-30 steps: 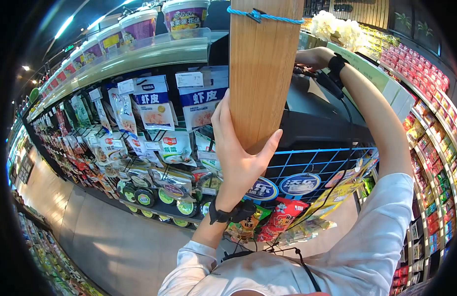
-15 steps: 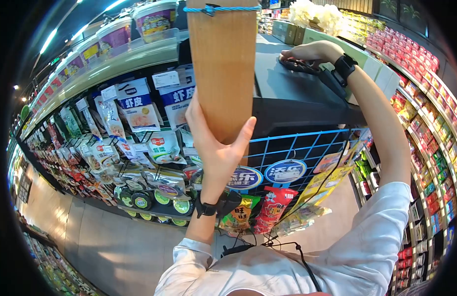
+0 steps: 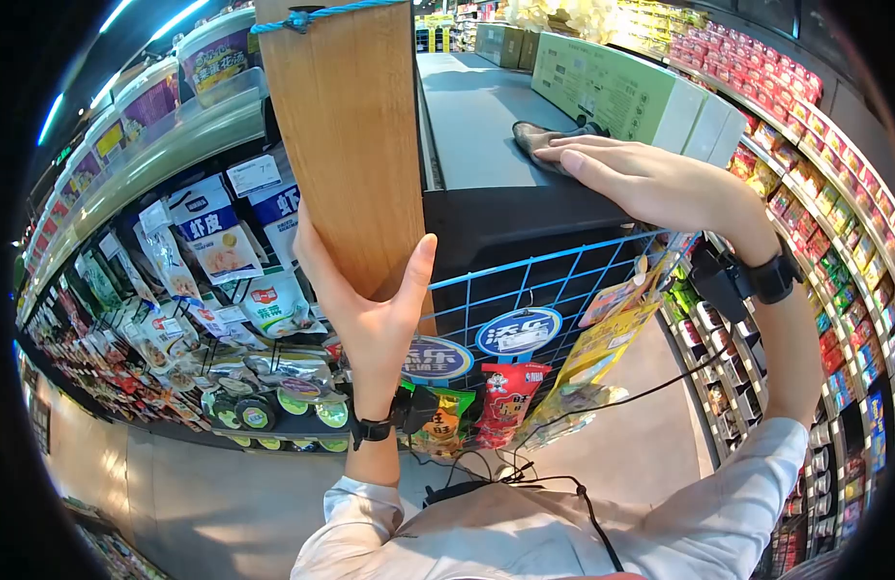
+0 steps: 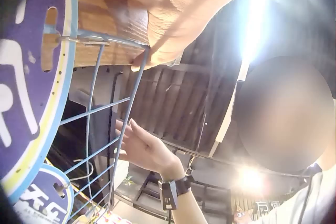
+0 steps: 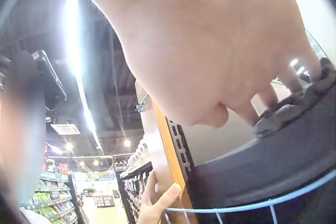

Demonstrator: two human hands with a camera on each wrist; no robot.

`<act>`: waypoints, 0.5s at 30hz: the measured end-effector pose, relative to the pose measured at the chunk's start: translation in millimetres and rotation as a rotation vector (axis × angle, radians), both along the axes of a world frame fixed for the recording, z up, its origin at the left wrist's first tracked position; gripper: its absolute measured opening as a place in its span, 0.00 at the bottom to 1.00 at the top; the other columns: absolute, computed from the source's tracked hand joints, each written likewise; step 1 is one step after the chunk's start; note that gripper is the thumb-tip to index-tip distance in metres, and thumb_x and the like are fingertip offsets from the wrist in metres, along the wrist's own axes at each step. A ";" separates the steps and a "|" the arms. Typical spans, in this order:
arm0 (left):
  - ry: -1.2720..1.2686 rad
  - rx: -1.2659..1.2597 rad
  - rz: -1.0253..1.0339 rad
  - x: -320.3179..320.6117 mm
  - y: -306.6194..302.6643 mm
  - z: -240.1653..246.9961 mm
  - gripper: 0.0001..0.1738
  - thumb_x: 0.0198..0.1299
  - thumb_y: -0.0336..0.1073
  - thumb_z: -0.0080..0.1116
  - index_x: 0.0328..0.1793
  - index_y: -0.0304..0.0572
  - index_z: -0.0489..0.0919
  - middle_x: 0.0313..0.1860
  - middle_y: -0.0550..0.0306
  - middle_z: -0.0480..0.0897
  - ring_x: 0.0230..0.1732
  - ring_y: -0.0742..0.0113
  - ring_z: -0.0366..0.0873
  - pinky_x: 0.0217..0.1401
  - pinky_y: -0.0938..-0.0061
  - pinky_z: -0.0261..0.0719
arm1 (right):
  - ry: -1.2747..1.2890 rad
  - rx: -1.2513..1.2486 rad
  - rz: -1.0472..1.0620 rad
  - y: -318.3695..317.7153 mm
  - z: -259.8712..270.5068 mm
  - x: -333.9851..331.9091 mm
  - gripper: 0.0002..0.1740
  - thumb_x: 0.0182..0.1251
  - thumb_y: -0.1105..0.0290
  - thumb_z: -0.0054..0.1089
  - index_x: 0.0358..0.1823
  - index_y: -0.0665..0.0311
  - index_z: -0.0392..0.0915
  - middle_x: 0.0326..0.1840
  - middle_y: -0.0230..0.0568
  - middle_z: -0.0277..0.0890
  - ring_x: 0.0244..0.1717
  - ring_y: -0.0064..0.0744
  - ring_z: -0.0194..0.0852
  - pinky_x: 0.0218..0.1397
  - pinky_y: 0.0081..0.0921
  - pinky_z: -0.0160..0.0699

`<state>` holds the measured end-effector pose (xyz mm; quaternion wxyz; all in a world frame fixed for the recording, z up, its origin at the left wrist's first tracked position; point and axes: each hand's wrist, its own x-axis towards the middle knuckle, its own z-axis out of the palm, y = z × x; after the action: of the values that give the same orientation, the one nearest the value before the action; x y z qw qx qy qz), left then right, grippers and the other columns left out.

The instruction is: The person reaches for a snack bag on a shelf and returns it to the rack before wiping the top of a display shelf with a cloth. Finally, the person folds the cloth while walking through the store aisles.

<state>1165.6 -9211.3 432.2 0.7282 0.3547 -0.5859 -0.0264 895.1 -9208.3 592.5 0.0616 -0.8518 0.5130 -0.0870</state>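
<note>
My left hand (image 3: 370,319) grips the lower part of a tall wooden board (image 3: 355,145), thumb on its right edge and fingers on its left. Blue cord circles the board near its top. My right hand (image 3: 650,184) lies palm down with fingers extended over a dark, crumpled cloth-like piece (image 3: 534,138) on the grey shelf top (image 3: 467,126). In the right wrist view, the fingertips touch this dark grey piece (image 5: 294,106); part of it is hidden under them. The left wrist view shows the right hand (image 4: 149,150) beyond the blue wire rack.
A blue wire rack (image 3: 573,275) with snack bags (image 3: 510,401) hangs below the shelf top. Green boxes (image 3: 612,87) stand behind the right hand. Hanging packets (image 3: 215,232) and tubs (image 3: 215,58) line the left. A thin black cable crosses near the right forearm.
The board and left hand have shifted left in the head view. The right hand has come nearer and lower, its fingers now straighter, and more of the dark piece shows.
</note>
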 end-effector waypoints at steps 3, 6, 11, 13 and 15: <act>-0.003 -0.016 -0.035 0.5 -0.2 1.5 0.55 0.56 0.35 0.81 0.85 0.35 0.57 0.73 0.43 0.66 0.75 0.49 0.65 0.78 0.56 0.63 | 0.076 -0.022 0.020 -18.5 3.1 9.3 0.37 0.89 0.44 0.29 0.81 0.65 0.65 0.86 0.48 0.61 0.84 0.43 0.59 0.87 0.31 0.52; 0.002 -0.023 -0.066 1.2 -0.3 1.7 0.55 0.56 0.34 0.81 0.85 0.35 0.57 0.74 0.43 0.65 0.75 0.49 0.65 0.79 0.56 0.63 | 0.099 0.001 0.038 -56.5 4.5 21.7 0.38 0.88 0.43 0.27 0.84 0.64 0.61 0.88 0.47 0.56 0.86 0.43 0.56 0.87 0.31 0.51; -0.028 -0.063 -0.036 3.5 -2.1 1.5 0.55 0.55 0.34 0.81 0.84 0.34 0.58 0.74 0.43 0.66 0.75 0.48 0.64 0.79 0.56 0.62 | 0.250 0.214 -0.096 -107.6 30.6 58.3 0.39 0.88 0.40 0.26 0.87 0.58 0.57 0.86 0.40 0.62 0.69 0.33 0.71 0.69 0.27 0.72; -0.045 -0.061 -0.004 3.4 0.2 4.1 0.55 0.54 0.33 0.81 0.84 0.34 0.58 0.74 0.41 0.66 0.76 0.47 0.64 0.79 0.55 0.62 | 0.306 0.318 -0.149 -102.5 44.1 81.1 0.39 0.88 0.41 0.27 0.86 0.59 0.57 0.82 0.39 0.66 0.58 0.31 0.74 0.58 0.25 0.78; -0.038 -0.044 0.009 1.2 2.8 5.7 0.55 0.54 0.33 0.81 0.84 0.34 0.58 0.74 0.41 0.66 0.76 0.47 0.64 0.79 0.55 0.62 | 0.254 0.325 -0.042 -114.6 31.3 86.1 0.39 0.88 0.41 0.29 0.86 0.60 0.57 0.79 0.39 0.69 0.49 0.30 0.74 0.46 0.22 0.79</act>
<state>1166.8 -9208.4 437.9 0.7246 0.3416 -0.5986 -0.0034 981.2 -9323.0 623.8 0.1313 -0.8239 0.5414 0.1039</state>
